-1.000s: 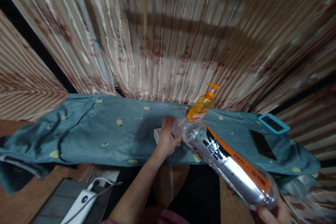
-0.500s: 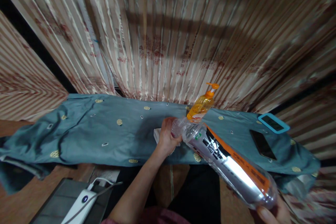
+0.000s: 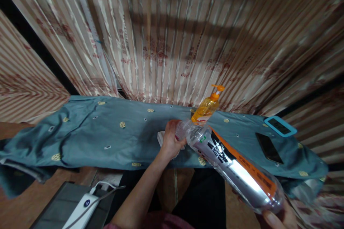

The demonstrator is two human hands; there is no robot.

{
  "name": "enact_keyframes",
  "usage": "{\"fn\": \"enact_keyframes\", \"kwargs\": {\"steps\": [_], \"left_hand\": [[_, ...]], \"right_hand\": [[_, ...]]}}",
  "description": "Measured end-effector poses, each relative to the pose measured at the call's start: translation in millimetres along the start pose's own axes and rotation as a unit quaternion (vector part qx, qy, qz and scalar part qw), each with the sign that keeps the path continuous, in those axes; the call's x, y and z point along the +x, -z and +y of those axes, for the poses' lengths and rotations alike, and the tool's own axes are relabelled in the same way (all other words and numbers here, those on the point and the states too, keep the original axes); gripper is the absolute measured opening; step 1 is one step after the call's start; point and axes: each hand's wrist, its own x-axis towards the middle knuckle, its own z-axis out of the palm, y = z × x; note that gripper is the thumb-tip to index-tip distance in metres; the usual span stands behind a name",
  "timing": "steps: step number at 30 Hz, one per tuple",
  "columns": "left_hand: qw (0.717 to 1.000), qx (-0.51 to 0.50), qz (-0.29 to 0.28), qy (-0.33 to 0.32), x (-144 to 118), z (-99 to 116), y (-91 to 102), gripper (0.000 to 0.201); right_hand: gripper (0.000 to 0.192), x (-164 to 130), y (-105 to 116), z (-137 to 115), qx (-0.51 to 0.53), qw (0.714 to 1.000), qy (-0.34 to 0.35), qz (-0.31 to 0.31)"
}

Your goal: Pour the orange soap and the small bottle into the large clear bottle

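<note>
My right hand [image 3: 279, 218] grips the base of a large clear plastic bottle [image 3: 236, 171] with a silver, black and orange label, held tilted with its neck pointing up and left. My left hand [image 3: 170, 139] is closed around the bottle's neck and mouth, over a white cloth or tissue [image 3: 160, 137] lying on the blue-green cloth [image 3: 107, 136]. Just behind the bottle's neck stands an orange pump bottle [image 3: 205, 109].
A dark phone [image 3: 268, 147] and a phone in a blue case [image 3: 280, 126] lie on the cloth at the right. Striped curtains [image 3: 172, 35] hang close behind. A white power bank with a cable [image 3: 83, 207] rests on a grey case at the lower left.
</note>
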Motion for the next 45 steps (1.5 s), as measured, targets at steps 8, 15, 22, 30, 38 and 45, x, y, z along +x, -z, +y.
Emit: {"fn": "enact_keyframes", "kwargs": {"steps": [8, 15, 22, 30, 38, 45], "left_hand": [[1.000, 0.003, 0.007, -0.001, -0.2, 0.5, -0.2, 0.058], [1.000, 0.002, 0.000, 0.014, -0.3, 1.2, 0.1, 0.059], [1.000, 0.001, 0.006, -0.006, -0.4, -1.2, -0.4, 0.058], [1.000, 0.000, 0.010, -0.002, -0.9, 0.2, -0.8, 0.057], [1.000, -0.001, 0.002, 0.010, -0.9, 1.3, -0.2, 0.059], [1.000, 0.000, 0.004, 0.002, -0.2, 1.0, 0.2, 0.057]], "right_hand": [[0.076, -0.4, -5.1, -4.4, 0.011, 1.000, -0.007, 0.014], [0.076, 0.5, 4.2, 6.8, -0.016, 1.000, 0.005, 0.011], [0.079, -0.5, 1.9, 3.9, -0.010, 1.000, -0.012, 0.016], [0.081, -1.1, 0.8, 2.7, 0.008, 1.000, -0.023, 0.002], [0.074, 2.9, 4.3, 6.3, -0.026, 1.000, 0.017, 0.004], [0.073, -0.4, 2.9, 5.3, -0.019, 1.000, 0.016, -0.005]]}}
